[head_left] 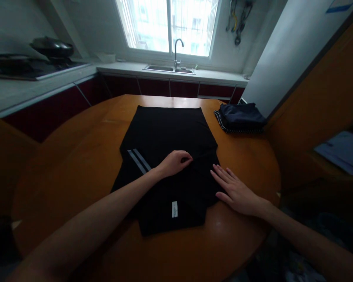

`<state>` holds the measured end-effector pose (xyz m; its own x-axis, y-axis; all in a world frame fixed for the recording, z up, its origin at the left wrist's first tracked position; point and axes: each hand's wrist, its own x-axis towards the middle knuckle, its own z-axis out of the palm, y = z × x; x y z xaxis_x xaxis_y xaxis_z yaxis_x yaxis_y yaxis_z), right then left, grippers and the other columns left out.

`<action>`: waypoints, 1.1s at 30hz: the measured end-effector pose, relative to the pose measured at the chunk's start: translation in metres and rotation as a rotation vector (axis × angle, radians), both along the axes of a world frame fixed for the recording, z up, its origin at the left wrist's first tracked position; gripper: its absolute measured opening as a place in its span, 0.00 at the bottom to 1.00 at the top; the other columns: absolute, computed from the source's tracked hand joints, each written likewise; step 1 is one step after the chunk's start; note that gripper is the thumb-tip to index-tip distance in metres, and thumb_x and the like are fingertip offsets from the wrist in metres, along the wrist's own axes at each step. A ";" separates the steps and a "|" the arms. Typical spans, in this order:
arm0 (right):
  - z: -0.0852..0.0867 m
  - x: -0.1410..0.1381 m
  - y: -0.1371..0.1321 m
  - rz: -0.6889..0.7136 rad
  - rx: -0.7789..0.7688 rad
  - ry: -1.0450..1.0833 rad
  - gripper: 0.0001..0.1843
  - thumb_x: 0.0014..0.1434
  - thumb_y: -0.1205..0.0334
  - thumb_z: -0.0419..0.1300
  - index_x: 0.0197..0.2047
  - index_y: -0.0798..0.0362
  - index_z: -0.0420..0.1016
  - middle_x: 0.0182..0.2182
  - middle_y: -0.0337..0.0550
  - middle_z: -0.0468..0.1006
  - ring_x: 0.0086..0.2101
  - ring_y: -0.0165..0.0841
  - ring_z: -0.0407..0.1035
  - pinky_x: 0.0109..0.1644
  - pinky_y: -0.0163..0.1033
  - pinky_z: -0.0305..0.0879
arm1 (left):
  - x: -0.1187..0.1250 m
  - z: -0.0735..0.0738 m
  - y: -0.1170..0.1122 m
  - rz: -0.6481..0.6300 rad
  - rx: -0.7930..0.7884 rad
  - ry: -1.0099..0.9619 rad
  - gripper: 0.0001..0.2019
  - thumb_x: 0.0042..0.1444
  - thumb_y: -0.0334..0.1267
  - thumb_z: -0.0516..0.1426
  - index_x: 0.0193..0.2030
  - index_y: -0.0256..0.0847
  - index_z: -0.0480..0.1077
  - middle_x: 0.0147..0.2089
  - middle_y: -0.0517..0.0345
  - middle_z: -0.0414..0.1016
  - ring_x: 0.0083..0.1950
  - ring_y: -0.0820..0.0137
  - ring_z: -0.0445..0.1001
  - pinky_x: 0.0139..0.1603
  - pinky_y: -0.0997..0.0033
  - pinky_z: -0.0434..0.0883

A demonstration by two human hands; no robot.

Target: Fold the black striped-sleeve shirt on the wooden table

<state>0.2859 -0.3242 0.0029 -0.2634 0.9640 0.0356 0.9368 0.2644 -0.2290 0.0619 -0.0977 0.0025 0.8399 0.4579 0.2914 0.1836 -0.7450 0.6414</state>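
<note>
A black shirt (pixel 167 131) lies spread on the wooden table in front of me, with its neck end and a white label (pixel 174 209) nearest my body. Two grey stripes (pixel 139 160) run across its left part, partly covered by my forearm. My left hand (pixel 175 163) is over the middle of the shirt, thumb and fingertips pinched together on the fabric. At the shirt's right edge, my right hand (pixel 233 191) lies flat with its fingers stretched out. Its fingertips touch the black cloth, and the palm is over the bare wood.
The oval wooden table (pixel 76 156) carries a stack of folded dark clothes (pixel 241 116) at its far right. Beyond it is a counter with a sink (pixel 164 69) and tap (pixel 176 53) under a window. A pan (pixel 54 47) stands on the stove at left.
</note>
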 end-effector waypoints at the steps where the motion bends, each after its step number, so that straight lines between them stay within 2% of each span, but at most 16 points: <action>1: 0.000 0.001 -0.010 -0.017 -0.004 0.000 0.40 0.71 0.49 0.51 0.78 0.50 0.40 0.76 0.48 0.39 0.73 0.41 0.35 0.75 0.58 0.41 | 0.000 0.001 0.000 0.000 0.005 -0.002 0.06 0.62 0.33 0.59 0.40 0.41 0.79 0.39 0.57 0.81 0.39 0.70 0.77 0.42 0.71 0.71; 3: 0.005 0.005 -0.024 -0.033 0.000 0.027 0.38 0.70 0.51 0.52 0.77 0.51 0.45 0.75 0.50 0.45 0.73 0.42 0.40 0.75 0.58 0.43 | 0.001 0.002 -0.002 0.005 0.010 -0.003 0.06 0.61 0.33 0.59 0.40 0.41 0.79 0.39 0.57 0.80 0.38 0.70 0.77 0.41 0.71 0.71; 5: 0.016 0.009 -0.029 -0.053 0.014 0.090 0.28 0.72 0.54 0.49 0.72 0.50 0.62 0.70 0.50 0.62 0.69 0.42 0.54 0.74 0.59 0.48 | 0.001 0.002 -0.003 0.012 0.016 -0.002 0.07 0.61 0.32 0.58 0.40 0.41 0.78 0.39 0.57 0.80 0.37 0.70 0.77 0.40 0.72 0.71; 7: 0.029 0.011 -0.022 -0.118 0.072 0.164 0.24 0.74 0.56 0.45 0.61 0.49 0.77 0.59 0.49 0.77 0.62 0.42 0.68 0.71 0.59 0.55 | 0.002 0.003 -0.004 0.022 0.027 -0.001 0.07 0.61 0.32 0.58 0.40 0.41 0.78 0.39 0.57 0.80 0.38 0.70 0.77 0.40 0.72 0.71; 9: 0.038 0.010 -0.002 -0.197 0.170 0.217 0.25 0.74 0.56 0.43 0.57 0.50 0.80 0.55 0.49 0.80 0.60 0.41 0.71 0.69 0.57 0.60 | 0.002 0.003 -0.005 0.032 0.035 0.002 0.07 0.60 0.31 0.58 0.40 0.41 0.78 0.39 0.57 0.81 0.38 0.70 0.77 0.41 0.72 0.71; 12: 0.040 0.004 0.045 -0.209 0.243 0.225 0.27 0.73 0.55 0.44 0.66 0.55 0.71 0.65 0.52 0.70 0.67 0.41 0.60 0.71 0.54 0.57 | 0.001 0.005 -0.005 0.022 0.027 0.005 0.08 0.60 0.32 0.57 0.41 0.41 0.79 0.40 0.57 0.82 0.39 0.70 0.78 0.43 0.71 0.72; 16: 0.026 -0.005 0.117 -0.209 0.171 0.101 0.31 0.71 0.57 0.43 0.73 0.59 0.60 0.73 0.54 0.55 0.72 0.42 0.46 0.74 0.56 0.47 | 0.001 0.006 -0.009 0.017 0.036 0.029 0.09 0.62 0.34 0.57 0.42 0.41 0.80 0.42 0.54 0.83 0.43 0.67 0.79 0.48 0.69 0.72; 20: 0.010 -0.010 0.166 -0.281 0.117 0.038 0.31 0.73 0.56 0.42 0.74 0.57 0.56 0.74 0.54 0.51 0.73 0.43 0.42 0.73 0.59 0.44 | 0.002 0.015 -0.010 0.106 0.110 0.077 0.12 0.67 0.39 0.55 0.41 0.42 0.81 0.39 0.53 0.80 0.41 0.67 0.78 0.47 0.68 0.72; 22: 0.003 -0.013 0.175 -0.284 0.097 0.019 0.33 0.73 0.50 0.42 0.74 0.57 0.55 0.74 0.56 0.52 0.73 0.45 0.42 0.73 0.59 0.44 | 0.000 0.028 -0.005 0.192 0.126 0.043 0.14 0.68 0.39 0.54 0.42 0.41 0.81 0.39 0.52 0.79 0.41 0.67 0.78 0.47 0.69 0.71; 25: -0.005 -0.017 0.174 -0.289 0.083 -0.025 0.39 0.71 0.41 0.44 0.75 0.58 0.55 0.74 0.58 0.51 0.73 0.48 0.41 0.73 0.59 0.42 | -0.013 0.060 0.014 0.339 0.054 -0.020 0.15 0.68 0.36 0.52 0.47 0.39 0.80 0.41 0.52 0.81 0.42 0.67 0.78 0.48 0.68 0.72; 27: -0.006 -0.021 0.169 -0.304 0.116 -0.043 0.40 0.70 0.39 0.44 0.75 0.58 0.54 0.74 0.58 0.50 0.73 0.50 0.40 0.73 0.60 0.40 | -0.028 0.083 0.032 0.421 0.012 -0.005 0.15 0.67 0.35 0.51 0.50 0.38 0.79 0.43 0.52 0.82 0.44 0.66 0.79 0.49 0.68 0.72; 29: -0.006 -0.026 0.164 -0.299 0.178 -0.040 0.40 0.70 0.39 0.44 0.75 0.57 0.53 0.75 0.57 0.48 0.73 0.50 0.38 0.73 0.61 0.39 | -0.046 0.099 0.048 0.487 0.019 0.045 0.16 0.66 0.34 0.52 0.52 0.38 0.78 0.46 0.52 0.82 0.47 0.65 0.79 0.51 0.67 0.72; 31: -0.006 -0.032 0.160 -0.269 0.205 -0.024 0.41 0.69 0.38 0.44 0.76 0.55 0.53 0.75 0.56 0.47 0.73 0.50 0.37 0.73 0.61 0.38 | -0.064 0.103 0.059 0.522 0.046 0.117 0.16 0.65 0.35 0.52 0.53 0.39 0.78 0.50 0.51 0.82 0.51 0.64 0.79 0.54 0.66 0.72; 33: -0.008 -0.039 0.157 -0.233 0.165 -0.012 0.42 0.68 0.35 0.46 0.75 0.51 0.54 0.75 0.55 0.47 0.73 0.52 0.36 0.73 0.64 0.37 | -0.080 0.095 0.065 0.522 0.067 0.217 0.17 0.65 0.37 0.52 0.55 0.40 0.77 0.54 0.51 0.81 0.55 0.62 0.77 0.58 0.65 0.71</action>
<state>0.2466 -0.1673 -0.0047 -0.0364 0.9801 0.1953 0.9791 0.0741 -0.1895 -0.0178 -0.0331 0.0971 0.5513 0.8147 0.1800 0.6604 -0.5579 0.5025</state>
